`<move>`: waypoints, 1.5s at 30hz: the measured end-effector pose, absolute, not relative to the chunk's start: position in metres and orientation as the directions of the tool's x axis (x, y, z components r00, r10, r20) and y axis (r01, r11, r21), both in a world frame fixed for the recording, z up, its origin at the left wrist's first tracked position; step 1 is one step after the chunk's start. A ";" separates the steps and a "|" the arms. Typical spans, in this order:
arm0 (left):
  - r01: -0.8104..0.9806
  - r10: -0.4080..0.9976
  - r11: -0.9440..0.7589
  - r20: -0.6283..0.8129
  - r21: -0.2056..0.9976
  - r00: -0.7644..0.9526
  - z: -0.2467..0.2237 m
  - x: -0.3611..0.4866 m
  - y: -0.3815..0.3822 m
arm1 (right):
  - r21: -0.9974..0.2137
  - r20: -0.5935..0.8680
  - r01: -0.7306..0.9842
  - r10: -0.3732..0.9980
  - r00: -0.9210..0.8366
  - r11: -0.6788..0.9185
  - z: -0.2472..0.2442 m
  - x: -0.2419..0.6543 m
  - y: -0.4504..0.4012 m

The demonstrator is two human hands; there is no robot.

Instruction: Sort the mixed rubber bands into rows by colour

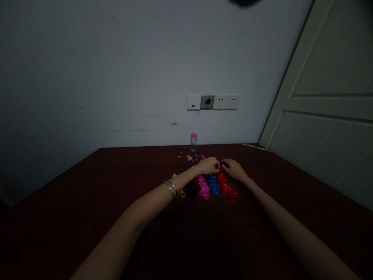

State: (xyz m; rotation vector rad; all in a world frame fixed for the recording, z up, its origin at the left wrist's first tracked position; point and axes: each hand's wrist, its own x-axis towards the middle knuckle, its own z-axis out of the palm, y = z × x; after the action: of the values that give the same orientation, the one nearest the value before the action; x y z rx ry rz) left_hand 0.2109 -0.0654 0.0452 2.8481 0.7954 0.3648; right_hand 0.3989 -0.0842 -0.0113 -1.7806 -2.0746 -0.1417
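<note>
Small elastic bands lie sorted by colour in side-by-side heaps: yellow bands [182, 193], black bands [191, 189], pink bands [204, 188], blue bands [214, 186] and red bands [227, 188]. My left hand [208, 166] reaches over the far ends of the pink and blue heaps, its fingers curled closed. Just right of it, my right hand [234, 170] is at the far end of the red heap, fingers bent together. The fingertips nearly meet; anything pinched there is too small and dark to make out. Beyond my left hand lies a mixed heap of bands [190, 158].
A clear bottle with a pink cap [194, 142] stands near the back of the dark reddish table [140, 163]. Behind it rises a pale wall with switches and sockets [225, 102]. A white panelled door [326, 101] is at the right.
</note>
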 end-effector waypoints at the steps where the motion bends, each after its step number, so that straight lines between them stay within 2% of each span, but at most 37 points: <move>1: 0.470 0.514 -0.852 0.195 0.229 0.835 0.044 0.212 -0.066 | -0.178 0.362 0.966 0.925 -0.111 0.186 -0.011 0.398 -0.085; 5: 0.429 0.522 -0.842 0.292 0.328 0.801 0.043 0.201 -0.057 | -0.160 0.378 0.969 0.919 -0.114 0.186 -0.010 0.397 -0.086; 8: 0.433 0.607 -0.780 0.378 0.451 0.699 0.045 0.177 -0.044 | -0.165 0.374 0.968 0.920 -0.116 0.189 -0.010 0.397 -0.086; 12: 0.506 0.773 -0.630 0.418 0.589 0.477 0.040 0.122 -0.022 | -0.168 0.369 0.965 0.921 -0.127 0.200 -0.010 0.399 -0.085; 15: 0.555 0.873 -0.479 0.437 0.680 0.216 0.027 0.075 -0.004 | -0.170 0.372 0.964 0.919 -0.131 0.206 -0.011 0.401 -0.084; 18: 0.562 0.903 -0.319 0.425 0.763 -0.064 0.011 0.038 0.012 | -0.173 0.366 0.967 0.924 -0.115 0.189 -0.012 0.402 -0.084; 21: 0.492 0.893 -0.275 0.409 0.826 -0.189 0.000 0.020 0.022 | -0.177 0.352 0.969 0.931 -0.100 0.171 -0.013 0.402 -0.084; 32: 0.440 0.903 -0.313 0.408 0.842 -0.138 0.000 0.023 0.016 | -0.202 0.318 0.959 0.939 -0.129 0.200 -0.005 0.402 -0.079; 45: 0.432 0.905 -0.339 0.416 0.836 -0.094 -0.002 0.023 0.012 | -0.002 0.271 0.984 0.947 -0.172 0.179 0.019 0.338 -0.050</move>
State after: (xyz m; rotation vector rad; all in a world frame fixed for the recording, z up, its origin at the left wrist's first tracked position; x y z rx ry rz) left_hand 0.0229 0.0118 -0.0018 1.7443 1.4534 1.4269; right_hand 0.3383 -0.0496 0.0187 -1.8700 -2.2402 -0.2559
